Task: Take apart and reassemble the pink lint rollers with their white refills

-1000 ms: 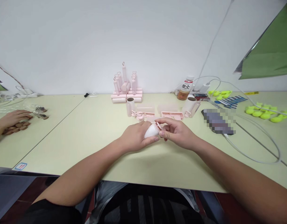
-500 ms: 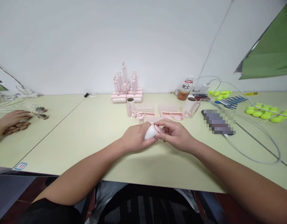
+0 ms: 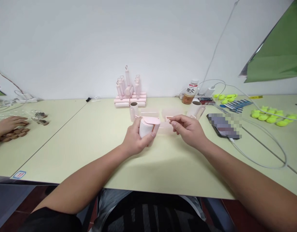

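A lint roller point(image 3: 145, 129), a white sticky roll with a pink casing over its top and right side, stands tilted in my left hand point(image 3: 133, 138). My left fingers wrap behind it and the thumb presses its right side. My right hand point(image 3: 188, 129) is apart from the roller, to its right. Its thumb and forefinger are drawn together in front of a pink open case point(image 3: 169, 119); whatever they pinch is too small to make out. Behind my hands stand a white roll with a cardboard core point(image 3: 133, 111) on the left and another white roll point(image 3: 193, 109) on the right.
Pink cases point(image 3: 130, 102) lie stacked by the wall, topped by slim pink handles point(image 3: 127, 79) with loops. To the right are a drink bottle point(image 3: 190, 91), a phone point(image 3: 222, 126) on a cable and yellow-green pieces point(image 3: 271, 116). Another person's hand point(image 3: 11, 125) is far left, over brown pieces.
My right hand has come off the lint roller and moved right. My left hand has shifted left and turned the roller more upright, with its pink casing now showing.
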`<state>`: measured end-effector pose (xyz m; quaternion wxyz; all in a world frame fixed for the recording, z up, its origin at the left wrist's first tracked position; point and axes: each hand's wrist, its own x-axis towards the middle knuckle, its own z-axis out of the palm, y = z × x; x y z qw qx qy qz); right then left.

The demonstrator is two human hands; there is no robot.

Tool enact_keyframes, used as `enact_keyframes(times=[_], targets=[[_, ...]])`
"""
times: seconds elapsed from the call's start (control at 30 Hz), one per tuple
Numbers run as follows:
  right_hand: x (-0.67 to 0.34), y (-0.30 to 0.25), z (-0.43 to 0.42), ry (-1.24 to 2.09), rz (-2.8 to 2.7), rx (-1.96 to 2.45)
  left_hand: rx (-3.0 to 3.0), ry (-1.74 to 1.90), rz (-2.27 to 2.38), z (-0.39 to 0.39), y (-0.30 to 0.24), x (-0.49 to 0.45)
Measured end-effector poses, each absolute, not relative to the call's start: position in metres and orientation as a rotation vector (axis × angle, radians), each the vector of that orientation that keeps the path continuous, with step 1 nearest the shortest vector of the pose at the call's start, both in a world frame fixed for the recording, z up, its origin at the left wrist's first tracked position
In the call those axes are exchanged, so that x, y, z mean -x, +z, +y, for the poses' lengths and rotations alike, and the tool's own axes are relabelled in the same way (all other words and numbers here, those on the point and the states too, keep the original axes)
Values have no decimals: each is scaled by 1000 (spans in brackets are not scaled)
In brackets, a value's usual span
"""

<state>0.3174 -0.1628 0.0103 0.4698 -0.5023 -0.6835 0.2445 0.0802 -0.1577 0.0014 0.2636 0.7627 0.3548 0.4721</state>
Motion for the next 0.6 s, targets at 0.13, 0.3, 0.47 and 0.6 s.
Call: enact_keyframes(times=[0.13,0.3,0.47,0.6], targets=[[-314,0,-162,629,-1731,1187,-1596,1650,830,-155,5,-77],[-310,-13,-160,695,-1797,1175,-1176,1696,706,-147,23,-76],[-298,-14,-159,673,-1856,1133,-1030,1600,721,-132,21,-73],[-277,2,-149,574,-1965,1143,-989,1508,708,-128,16,-73]])
